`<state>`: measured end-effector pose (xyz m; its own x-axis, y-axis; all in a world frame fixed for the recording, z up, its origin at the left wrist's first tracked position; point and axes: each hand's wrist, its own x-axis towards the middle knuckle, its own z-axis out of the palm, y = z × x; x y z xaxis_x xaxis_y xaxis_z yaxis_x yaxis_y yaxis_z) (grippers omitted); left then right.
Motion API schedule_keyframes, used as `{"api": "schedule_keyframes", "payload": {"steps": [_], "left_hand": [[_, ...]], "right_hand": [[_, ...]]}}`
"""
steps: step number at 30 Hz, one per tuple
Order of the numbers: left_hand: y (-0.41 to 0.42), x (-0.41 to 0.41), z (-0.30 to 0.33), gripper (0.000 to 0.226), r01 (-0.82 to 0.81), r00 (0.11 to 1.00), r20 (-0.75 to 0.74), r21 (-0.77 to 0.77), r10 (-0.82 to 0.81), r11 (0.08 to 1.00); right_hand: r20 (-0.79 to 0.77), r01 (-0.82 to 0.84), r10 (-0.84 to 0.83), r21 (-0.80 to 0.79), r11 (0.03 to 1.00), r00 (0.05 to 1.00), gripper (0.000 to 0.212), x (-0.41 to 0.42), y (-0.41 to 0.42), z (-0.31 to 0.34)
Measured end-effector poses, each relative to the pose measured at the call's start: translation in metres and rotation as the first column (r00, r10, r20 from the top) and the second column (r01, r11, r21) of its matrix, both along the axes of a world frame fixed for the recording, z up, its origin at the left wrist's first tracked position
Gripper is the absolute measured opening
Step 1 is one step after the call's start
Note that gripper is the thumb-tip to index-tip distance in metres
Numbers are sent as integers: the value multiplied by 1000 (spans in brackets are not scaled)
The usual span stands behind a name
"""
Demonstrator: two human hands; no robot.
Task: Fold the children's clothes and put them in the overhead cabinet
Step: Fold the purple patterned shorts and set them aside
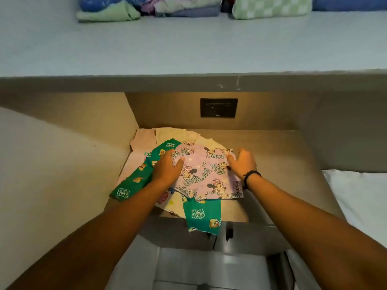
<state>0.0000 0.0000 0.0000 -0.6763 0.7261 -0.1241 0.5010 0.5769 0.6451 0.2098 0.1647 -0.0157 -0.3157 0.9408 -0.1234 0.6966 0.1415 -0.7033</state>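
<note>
A lilac cartoon-print garment (209, 176) lies folded on top of a small pile on the beige counter (278, 164). My left hand (167, 167) rests flat on its left edge, fingers apart. My right hand (241, 162) presses on its right edge, a black band on the wrist. Under it a green printed garment (138, 176) spreads to the left and hangs over the counter's front edge (202, 218). Pale pink and cream clothes (144, 139) lie beneath. Folded clothes (109, 12) sit at the back of the grey-blue shelf (188, 49) above.
A black wall socket (218, 107) is set in the back panel of the niche. A side wall (52, 164) closes the left. White bedding (360, 195) lies at the right. A green checked folded cloth (272, 7) sits on the upper shelf at the right.
</note>
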Motion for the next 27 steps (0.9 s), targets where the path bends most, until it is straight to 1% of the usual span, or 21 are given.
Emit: {"api": "schedule_keyframes", "payload": {"steps": [3, 5, 6, 7, 8, 10, 12, 13, 16, 18, 20, 22, 24, 25, 26, 27], "left_hand": [[26, -22, -27, 72, -79, 997, 6, -91, 80, 993], [40, -33, -41, 63, -133, 991, 16, -99, 135, 986], [45, -36, -44, 56, -153, 987, 31, -94, 157, 984], [50, -39, -49, 50, -170, 984, 35, -76, 173, 983], [51, -39, -47, 45, -178, 984, 19, -62, 180, 982], [54, -35, -45, 36, -195, 979, -68, -31, 193, 980], [59, -20, -35, 31, -176, 967, -180, 27, 178, 984], [64, -12, -29, 31, -156, 963, -213, 55, 164, 986], [95, 24, -12, 33, -32, 967, -247, 96, 55, 995], [123, 56, -7, 33, 55, 978, -207, 144, -24, 988], [153, 99, -6, 30, 162, 982, -134, 206, -136, 965], [178, 147, -12, 27, 287, 958, -95, 218, -272, 933], [187, 188, -21, 30, 371, 929, -68, 207, -365, 905], [186, 204, -27, 36, 396, 918, -60, 195, -392, 897], [180, 218, -36, 44, 419, 908, -89, 166, -409, 893], [171, 228, -45, 50, 430, 899, -150, 115, -412, 895]], "right_hand": [[2, 83, -84, -96, 992, 997, 55, -16, 25, -10], [-33, 106, -114, -178, 978, 993, 56, -22, 38, -22], [-89, 126, -150, -235, 964, 985, 51, -25, 42, -26], [-143, 150, -197, -284, 947, 970, 40, -27, 44, -30], [-185, 166, -225, -290, 942, 956, 30, -28, 44, -32], [-224, 183, -238, -241, 953, 945, 19, -22, 42, -30], [-236, 189, -218, -139, 972, 947, 16, -4, 36, -23], [-249, 202, -225, -114, 973, 942, 16, 7, 32, -19], [-295, 287, -300, -89, 954, 907, 20, 58, 22, -10], [-299, 363, -371, -84, 928, 879, 22, 101, 15, -9], [-278, 422, -423, -67, 904, 863, 20, 149, 7, -11], [-210, 456, -463, -84, 886, 861, 20, 192, -1, -18], [-101, 456, -466, -107, 883, 879, 17, 222, -12, -24], [-35, 453, -458, -95, 886, 888, 15, 232, -16, -25], [51, 449, -447, -53, 892, 893, 16, 240, -18, -25], [151, 424, -424, 32, 905, 893, 21, 244, -17, -24]]}}
